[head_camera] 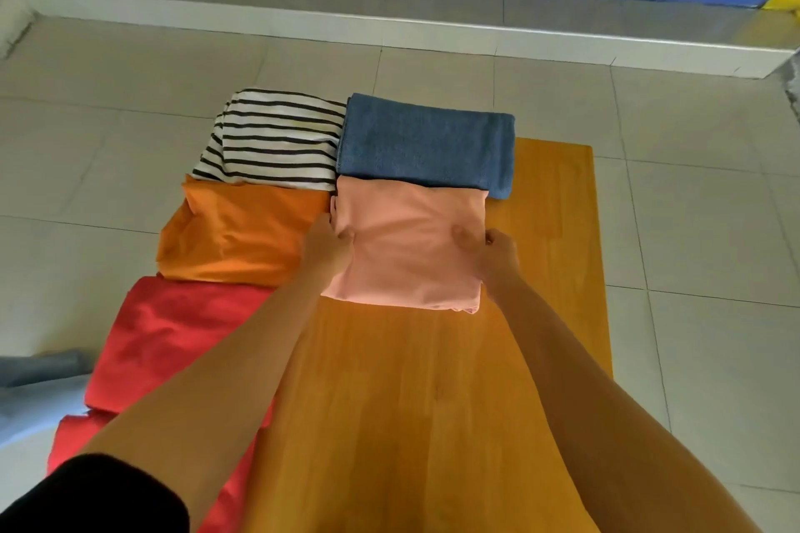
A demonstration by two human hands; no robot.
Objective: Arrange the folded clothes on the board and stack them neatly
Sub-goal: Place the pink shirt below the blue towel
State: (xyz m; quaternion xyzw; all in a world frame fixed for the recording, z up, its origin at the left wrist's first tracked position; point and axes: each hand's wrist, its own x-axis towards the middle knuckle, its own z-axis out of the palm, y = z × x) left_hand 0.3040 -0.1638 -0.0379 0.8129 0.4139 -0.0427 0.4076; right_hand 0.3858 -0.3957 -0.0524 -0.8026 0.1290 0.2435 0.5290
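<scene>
Pink cotton, folded to a rough square, sits between both hands: the left hand [331, 245] pinches the left edge of the pink garment [407, 242] with thumb on top and fingers tucked under, and the right hand [493, 251] does the same at the right edge, so each grip is closed on the cloth. The garment lies flat or nearly so on the wooden surface [550, 229], straight ahead of the person and centred between the two forearms; neither hand is nearer. Its slightly longer axis appears to run away from the person, its far edge meeting or just overlapping the near edge of the blue towel [426, 143]. Judged from this layout, the coming move turns on that boundary: a stack on the blue towel lies directly forward of the grip. To the left, touching the pink piece, lies the orange garment [238, 234], with the striped shirt [277, 138] beyond it and the red garment [173, 342] nearer the person. These three overhang or cover the left edge of the surface, so that edge cannot be made out. The fingers under the pink cloth are hidden, as is any lift off the surface. The red garment's near end is cut off by the left arm and a dark sleeve [95, 493]. The tiled floor [692, 186] surrounds the surface
</scene>
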